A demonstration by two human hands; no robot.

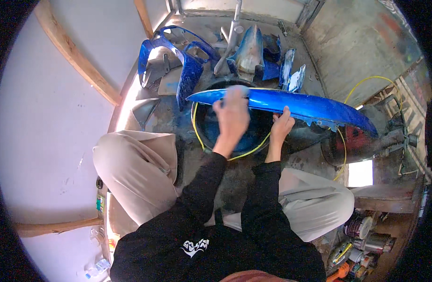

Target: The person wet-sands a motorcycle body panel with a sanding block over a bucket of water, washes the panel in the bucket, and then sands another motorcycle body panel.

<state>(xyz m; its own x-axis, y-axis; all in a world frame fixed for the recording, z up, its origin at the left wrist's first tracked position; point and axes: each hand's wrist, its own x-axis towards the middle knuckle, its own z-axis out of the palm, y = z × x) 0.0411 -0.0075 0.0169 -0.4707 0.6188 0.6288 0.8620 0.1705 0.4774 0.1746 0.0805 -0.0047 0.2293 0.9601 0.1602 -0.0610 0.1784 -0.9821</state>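
— Condition of the right fingers (286, 112)?
— Curled around the lower edge of a long blue panel (300, 102); grasping it from the near side.
— And of the left fingers (234, 97)?
— Placed over the panel's face, toward its narrow end. Badly blurred; cannot tell whether released or clenched on something.
— Position of the panel?
— Held up above a black basin (209, 131), passing beneath the left fingers and running well out to the right of the right fingers. Noted a yellow strip (239, 157) along the basin's near rim, nearer than both sets of fingers.
— Beyond the fingers?
— Recorded an open blue frame (190, 73) to the left of the left fingers, a blue-and-whitish cover (250, 54) almost straight beyond them, and narrow blue pieces (297, 79) beyond the right fingers.
— Farther right?
— Observed a dark, partly reddish tank (354, 141), past the right fingers.
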